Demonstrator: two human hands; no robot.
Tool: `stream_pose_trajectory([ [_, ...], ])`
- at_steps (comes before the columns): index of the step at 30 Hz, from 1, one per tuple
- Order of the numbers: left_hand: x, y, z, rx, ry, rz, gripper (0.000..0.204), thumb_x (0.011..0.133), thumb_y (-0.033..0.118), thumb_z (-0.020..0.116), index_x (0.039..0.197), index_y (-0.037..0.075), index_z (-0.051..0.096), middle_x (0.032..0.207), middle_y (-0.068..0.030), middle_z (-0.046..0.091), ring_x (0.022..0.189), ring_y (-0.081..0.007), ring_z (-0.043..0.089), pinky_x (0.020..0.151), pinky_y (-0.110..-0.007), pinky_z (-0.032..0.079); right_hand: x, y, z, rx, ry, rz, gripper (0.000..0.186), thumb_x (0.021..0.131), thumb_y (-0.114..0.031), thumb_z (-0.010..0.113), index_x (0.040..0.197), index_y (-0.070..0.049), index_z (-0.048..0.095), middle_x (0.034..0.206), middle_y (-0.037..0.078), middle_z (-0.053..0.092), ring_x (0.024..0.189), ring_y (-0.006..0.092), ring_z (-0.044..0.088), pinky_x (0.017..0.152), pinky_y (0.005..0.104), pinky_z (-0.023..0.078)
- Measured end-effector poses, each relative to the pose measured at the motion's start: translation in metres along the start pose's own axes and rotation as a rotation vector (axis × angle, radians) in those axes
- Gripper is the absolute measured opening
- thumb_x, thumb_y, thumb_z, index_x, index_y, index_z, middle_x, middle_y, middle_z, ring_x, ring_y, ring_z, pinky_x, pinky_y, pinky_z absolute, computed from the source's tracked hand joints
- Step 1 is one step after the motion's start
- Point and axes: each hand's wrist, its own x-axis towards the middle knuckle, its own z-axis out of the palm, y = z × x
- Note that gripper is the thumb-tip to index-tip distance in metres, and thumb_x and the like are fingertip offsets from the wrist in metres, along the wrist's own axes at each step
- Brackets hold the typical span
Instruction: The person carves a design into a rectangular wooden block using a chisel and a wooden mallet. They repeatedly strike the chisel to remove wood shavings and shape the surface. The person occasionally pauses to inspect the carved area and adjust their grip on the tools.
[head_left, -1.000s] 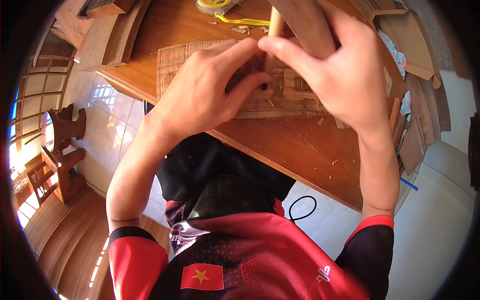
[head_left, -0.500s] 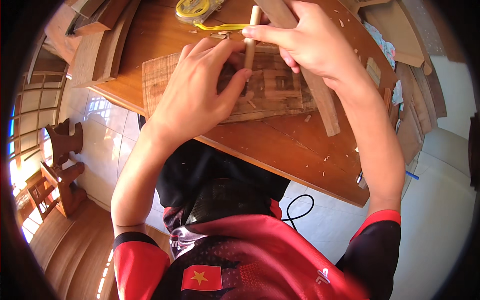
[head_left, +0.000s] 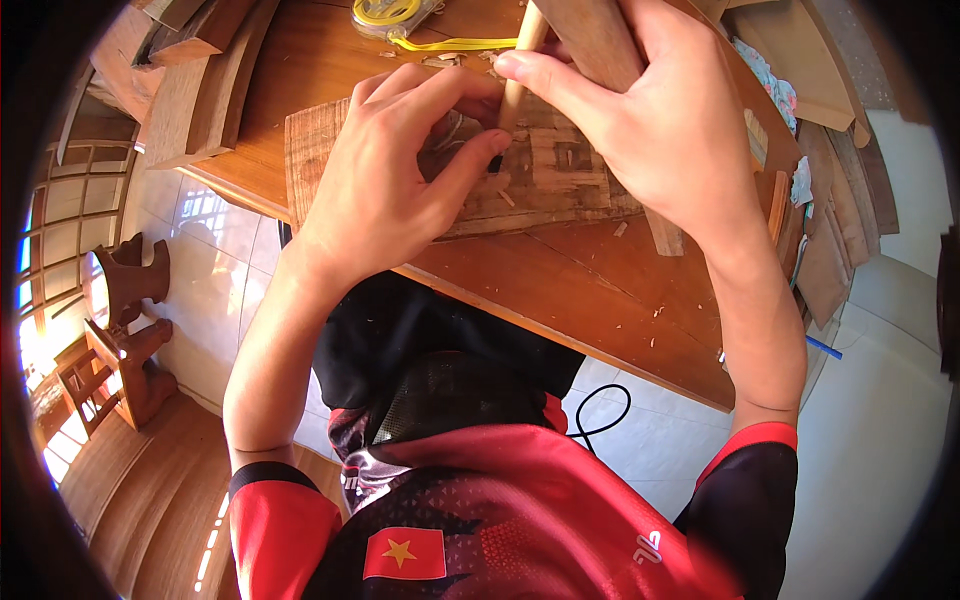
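Observation:
My left hand is closed in a pinch at the lower part of a pale round wooden handle. A small dark piece shows below its thumb tip, over a rough brown board; whether it joins the handle I cannot tell. My right hand is wrapped round a flat brown wooden bar, whose lower end comes out beneath the palm. The right thumb rests against the upper part of the pale handle. The board lies flat on the table, with wood chips on it.
A yellow tape measure with a yellow strap lies at the table's far side. Stacked wood pieces stand at the left, boards at the right. The brown table has scattered shavings. A black cable loops on the floor.
My right hand has moved a little to the right and nearer, bringing the bar along. The pale handle now leans more to the right at its top. My left hand stays almost in place.

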Motion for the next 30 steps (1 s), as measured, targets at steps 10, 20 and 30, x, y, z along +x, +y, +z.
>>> stream_pose_trajectory([
  [10, -0.004, -0.003, 0.000, 0.045, 0.031, 0.085, 0.026, 0.089, 0.013, 0.077, 0.111, 0.001, 0.068, 0.097, -0.0122, 0.070, 0.091, -0.0299, 0.064, 0.085, -0.040, 0.048, -0.010, -0.006, 0.003, -0.027, 0.090, -0.115, 0.027, 0.086, -0.020, 0.083, 0.097, 0.001, 0.070, 0.078, 0.016, 0.073, 0.069, 0.0263, 0.073, 0.063, 0.0372, 0.055],
  [20, -0.001, -0.008, 0.000, -0.016, -0.012, 0.047, 0.024, 0.093, 0.009, 0.073, 0.113, -0.002, 0.064, 0.099, -0.0164, 0.070, 0.090, -0.0333, 0.068, 0.082, -0.040, 0.053, 0.009, 0.010, 0.014, 0.052, -0.009, -0.119, 0.029, 0.090, -0.019, 0.079, 0.099, 0.006, 0.067, 0.077, 0.019, 0.069, 0.069, 0.0261, 0.070, 0.063, 0.0390, 0.054],
  [30, 0.001, -0.008, 0.002, -0.003, -0.037, -0.045, 0.026, 0.095, 0.011, 0.071, 0.117, -0.002, 0.064, 0.097, -0.0144, 0.071, 0.088, -0.0277, 0.068, 0.083, -0.037, 0.052, 0.018, 0.007, 0.018, -0.009, -0.059, -0.020, 0.029, 0.091, -0.021, 0.078, 0.094, 0.006, 0.067, 0.074, 0.013, 0.067, 0.066, 0.0190, 0.064, 0.059, 0.0368, 0.050],
])
